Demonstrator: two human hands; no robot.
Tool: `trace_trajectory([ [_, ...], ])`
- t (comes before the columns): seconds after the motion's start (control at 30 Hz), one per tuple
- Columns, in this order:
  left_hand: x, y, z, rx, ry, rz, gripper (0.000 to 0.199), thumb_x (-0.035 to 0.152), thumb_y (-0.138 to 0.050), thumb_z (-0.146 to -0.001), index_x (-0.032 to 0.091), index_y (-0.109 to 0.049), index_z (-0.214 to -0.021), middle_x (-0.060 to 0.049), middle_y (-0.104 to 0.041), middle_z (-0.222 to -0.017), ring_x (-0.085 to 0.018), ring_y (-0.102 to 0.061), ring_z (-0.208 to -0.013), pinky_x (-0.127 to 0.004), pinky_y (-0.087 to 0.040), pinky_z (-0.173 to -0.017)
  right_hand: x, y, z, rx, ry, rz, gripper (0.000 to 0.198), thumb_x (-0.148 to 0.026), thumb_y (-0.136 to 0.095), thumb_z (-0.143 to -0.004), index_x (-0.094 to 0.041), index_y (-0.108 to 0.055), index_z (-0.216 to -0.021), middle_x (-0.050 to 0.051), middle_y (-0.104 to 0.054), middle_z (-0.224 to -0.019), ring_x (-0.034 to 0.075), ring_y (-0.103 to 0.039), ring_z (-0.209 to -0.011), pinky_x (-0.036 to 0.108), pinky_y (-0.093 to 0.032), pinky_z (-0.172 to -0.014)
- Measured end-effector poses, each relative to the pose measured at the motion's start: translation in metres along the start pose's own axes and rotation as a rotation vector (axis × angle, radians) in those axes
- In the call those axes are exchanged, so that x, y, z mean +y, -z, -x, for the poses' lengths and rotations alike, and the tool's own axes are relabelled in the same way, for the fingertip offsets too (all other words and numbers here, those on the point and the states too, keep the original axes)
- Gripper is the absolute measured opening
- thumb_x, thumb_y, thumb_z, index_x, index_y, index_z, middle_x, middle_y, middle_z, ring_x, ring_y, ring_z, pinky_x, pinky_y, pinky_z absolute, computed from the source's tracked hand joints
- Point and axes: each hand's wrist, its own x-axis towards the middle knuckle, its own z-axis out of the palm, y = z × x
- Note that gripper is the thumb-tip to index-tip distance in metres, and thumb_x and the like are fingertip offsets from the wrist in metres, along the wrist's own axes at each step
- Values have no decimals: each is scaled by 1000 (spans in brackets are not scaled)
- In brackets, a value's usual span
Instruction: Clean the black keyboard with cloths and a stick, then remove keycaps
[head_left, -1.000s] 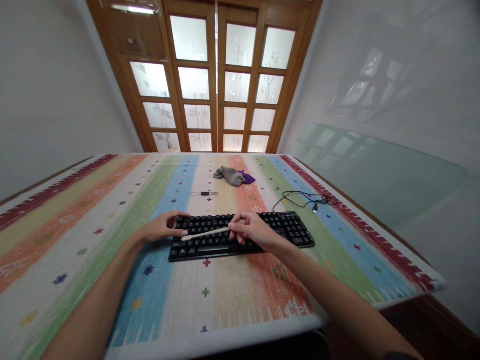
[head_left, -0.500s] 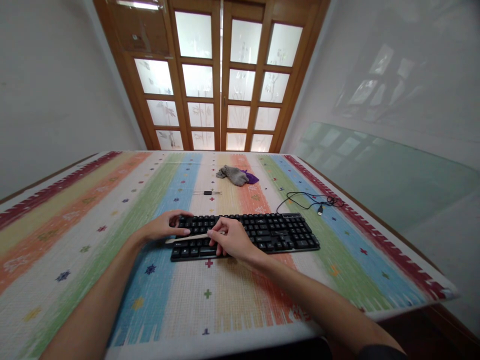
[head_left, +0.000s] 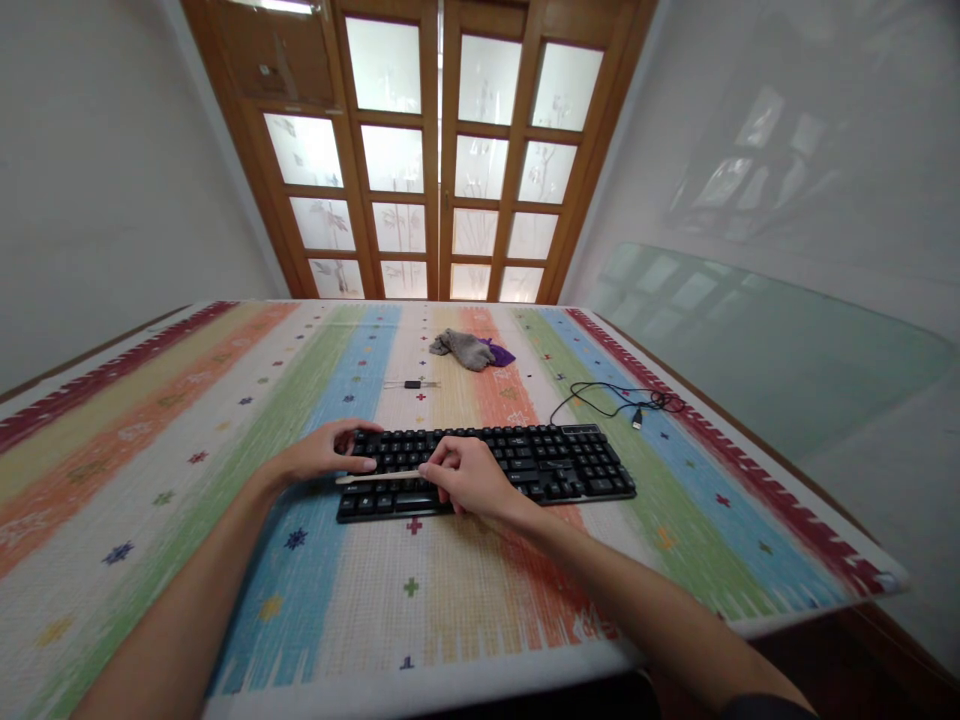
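A black keyboard (head_left: 559, 483) lies on the striped tablecloth in front of me. At its left end, my left hand (head_left: 324, 450) grips it, thumb across the keys and fingers at the far edge. My right hand (head_left: 466, 475) is closed in a pinch on a thin pale stick (head_left: 386, 477). The stick lies nearly level over the lower left rows of keys, its slightly wider tip pointing left, just below my left thumb. Whether the tip touches a key I cannot tell.
Behind the keyboard lie a crumpled grey cloth (head_left: 463, 350) with a purple part (head_left: 501, 353) and a small black object (head_left: 412, 384) with thin ends. The black USB cable (head_left: 600, 388) is looped at the right. Walls flank the table; wood-and-glass doors (head_left: 442, 200) stand beyond.
My right hand has shifted slightly to the right along the keyboard, drawing the stick with it; the stick now lies more level. My left hand stays in place.
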Motion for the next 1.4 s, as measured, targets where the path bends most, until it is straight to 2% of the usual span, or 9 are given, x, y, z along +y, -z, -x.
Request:
trace_trajectory([
  [0.23, 2, 0, 1, 3, -3, -14, 77, 62, -71, -66, 15, -59, -125, 5, -44, -68, -14, -40, -63, -26, -31, -60, 0, -11, -3, -50, 14, 27, 18, -25, -66, -84, -19, -56, -71, -5, -57, -47, 8, -48, -31, 17, -32, -31],
  [0.4, -1, 0, 1, 3, -19, 5, 75, 60, -73, -66, 16, -59, -125, 5, -42, -67, -13, -39, -62, -25, -30, -59, -4, -5, -1, -45, -3, 58, 20, -25, -69, -84, -18, -57, -70, -6, -56, -46, 6, -45, -30, 16, -32, -31],
  [0.63, -1, 0, 1, 9, 11, 8, 82, 62, -74, -63, 13, -59, -127, 5, -40, -67, -15, -41, -65, -26, -30, -60, -1, 13, 1, -45, -17, 106, 15, -22, -66, -83, -18, -59, -70, -7, -55, -44, 6, -44, -29, 17, -31, -32],
  [0.9, -3, -1, -1, 11, -2, 3, 79, 60, -74, -64, 16, -59, -127, 5, -42, -69, -15, -42, -66, -26, -31, -61, 10, 40, 5, -41, -33, 143, 13, -23, -67, -81, -17, -63, -70, -6, -55, -42, 5, -42, -31, 17, -32, -37],
  [1.2, 1, 0, 0, 10, -4, -20, 76, 60, -74, -64, 16, -60, -125, 4, -43, -69, -15, -43, -67, -26, -33, -61, 17, 69, 14, -27, -80, 175, 16, -29, -68, -79, -16, -64, -71, -5, -55, -42, 5, -40, -32, 18, -31, -39],
  [1.4, -1, 1, 0, 10, 1, -27, 82, 62, -74, -61, 15, -60, -127, 4, -43, -69, -16, -43, -66, -27, -33, -62, 20, 96, 22, -19, -148, 177, 20, -34, -69, -78, -16, -64, -72, -5, -54, -41, 5, -37, -31, 18, -26, -36],
])
